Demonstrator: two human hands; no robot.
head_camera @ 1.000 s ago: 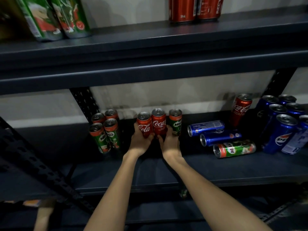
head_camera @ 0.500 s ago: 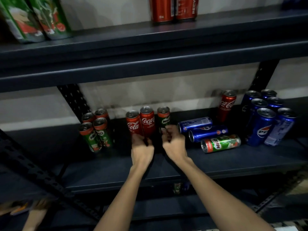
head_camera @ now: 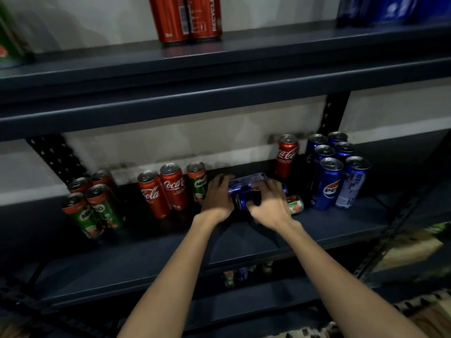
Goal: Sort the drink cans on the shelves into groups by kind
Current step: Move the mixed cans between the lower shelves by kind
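While upright Coca-Cola cans (head_camera: 165,190) and Pepsi cans (head_camera: 328,184) flanked them on the middle shelf (head_camera: 170,247), left hand (head_camera: 218,194) and right hand (head_camera: 269,203) each grasped a blue can (head_camera: 246,183) lying sideways, label unreadable.

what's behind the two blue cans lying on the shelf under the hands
Behind the lying blue Pepsi cans a Coca-Cola can stands upright by the wall. The left hand and right hand cover much of both cans.

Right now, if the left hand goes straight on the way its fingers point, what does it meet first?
The left hand already touches the lying blue can; its fingers point toward the back wall, probably next in line, though depth is unclear.
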